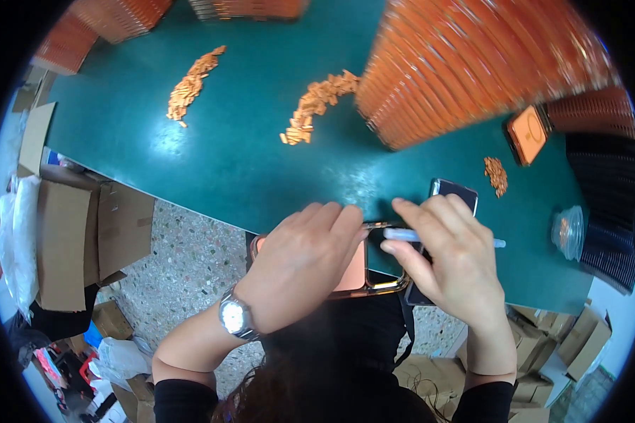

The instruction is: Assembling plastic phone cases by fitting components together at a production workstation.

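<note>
An orange phone case [354, 273] with a clear, shiny frame lies at the table's near edge. My left hand [300, 257], with a metal watch on its wrist, is closed over the case and hides much of it. In my right hand [458, 254] a slim white pen-like tool [400, 235] is pinched between thumb and fingers. Its tip points left, over the open camera cutout of the case. Beneath and behind my right hand lies a dark, phone-shaped block [457, 192], partly covered.
Tall stacks of orange cases [466, 77] stand at the far right. Small orange pieces lie in piles [317, 102] on the green table [247, 162]. One more orange case [528, 135], a clear tub [569, 233] and black stacked cases [603, 176] are right. Cardboard boxes [67, 243] stand left.
</note>
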Available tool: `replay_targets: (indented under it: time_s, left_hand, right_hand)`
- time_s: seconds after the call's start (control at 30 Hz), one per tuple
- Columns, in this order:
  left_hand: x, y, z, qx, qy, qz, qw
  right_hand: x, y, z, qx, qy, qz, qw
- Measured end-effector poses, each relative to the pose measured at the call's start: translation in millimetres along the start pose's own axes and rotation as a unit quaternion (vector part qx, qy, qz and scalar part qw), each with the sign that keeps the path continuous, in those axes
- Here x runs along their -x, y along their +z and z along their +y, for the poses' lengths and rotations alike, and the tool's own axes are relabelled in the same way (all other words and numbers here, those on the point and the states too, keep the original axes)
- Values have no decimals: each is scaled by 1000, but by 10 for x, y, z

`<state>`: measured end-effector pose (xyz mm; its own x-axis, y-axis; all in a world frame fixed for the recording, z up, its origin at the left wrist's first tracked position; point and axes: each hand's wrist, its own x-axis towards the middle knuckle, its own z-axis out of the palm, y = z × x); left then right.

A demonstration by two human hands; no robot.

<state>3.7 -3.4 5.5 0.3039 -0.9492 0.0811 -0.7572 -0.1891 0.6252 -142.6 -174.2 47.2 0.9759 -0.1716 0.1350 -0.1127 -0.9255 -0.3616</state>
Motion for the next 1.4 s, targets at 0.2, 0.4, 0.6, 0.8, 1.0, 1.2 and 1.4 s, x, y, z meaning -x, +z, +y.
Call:
replay_targets:
  time_s: [0.2,0.4,0.6,0.8,1.0,1.2,1.4]
  left_hand:
    - [441,-368,-151,65,-113,9,991]
    - [580,-413,-251,70,-87,19,994]
    - [639,-561,-338,75,-63,32,995]
    - [603,-637,-388,35,-67,10,997]
    - [531,-608,-341,-22,-84,34,996]
    - [516,-575,-292,-45,-107,32,993]
    - [454,-541,-266,-43,-129,10,991]
  right_hand:
    - [-573,321,-130,-54,-12,-26,998]
    - [-957,699,-240,110,-68,-47,991]
    - [-775,561,-149,99,-107,-70,987]
    - [-689,439,-63,-98,35,13,995]
    - [-683,586,-211,-64,55,21,996]
    - [-718,651,-217,-69,36,27,997]
    - [-732,607,-112,-153,45,16,987]
